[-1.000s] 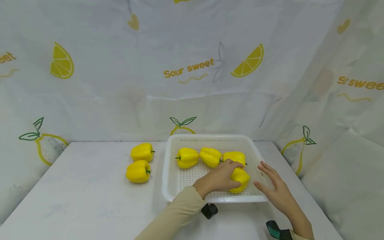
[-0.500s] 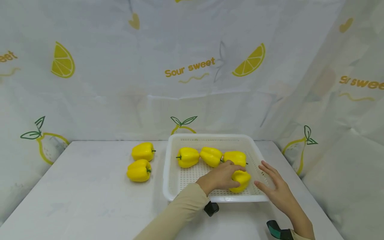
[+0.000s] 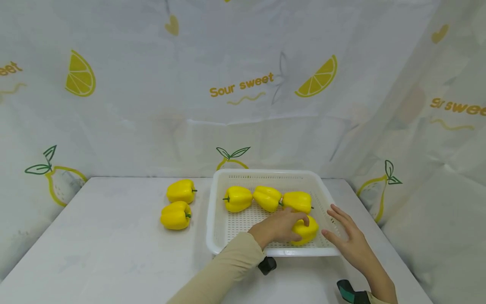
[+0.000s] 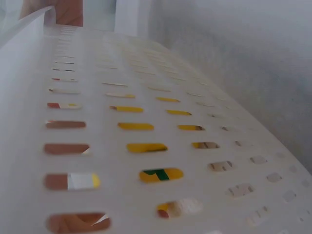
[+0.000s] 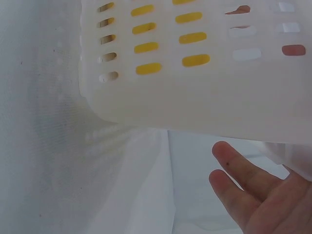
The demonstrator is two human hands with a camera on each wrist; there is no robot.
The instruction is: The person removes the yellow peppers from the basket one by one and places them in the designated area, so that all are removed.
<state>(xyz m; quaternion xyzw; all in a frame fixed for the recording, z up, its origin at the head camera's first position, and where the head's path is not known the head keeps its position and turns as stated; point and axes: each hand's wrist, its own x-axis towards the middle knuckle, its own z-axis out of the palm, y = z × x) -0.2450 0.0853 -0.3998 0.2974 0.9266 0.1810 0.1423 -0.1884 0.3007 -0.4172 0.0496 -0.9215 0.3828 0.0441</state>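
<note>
Pepper is sitting pinched in left hand, right hand hanging loose beside basket; light grip should avoid nudging neighbouring pepper.

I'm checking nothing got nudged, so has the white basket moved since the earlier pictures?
No, the white basket shows no visible shift: in the head view, its back rim crosses the lemon print behind it at the same place.

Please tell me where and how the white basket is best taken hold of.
Probably hold the basket by the rim at its two short ends, one hand coming from each outer side. The rim runs all round, and the four yellow peppers inside seem to need a level hold. The right hand is beside the right end; bare table shows outside the left end.
</note>
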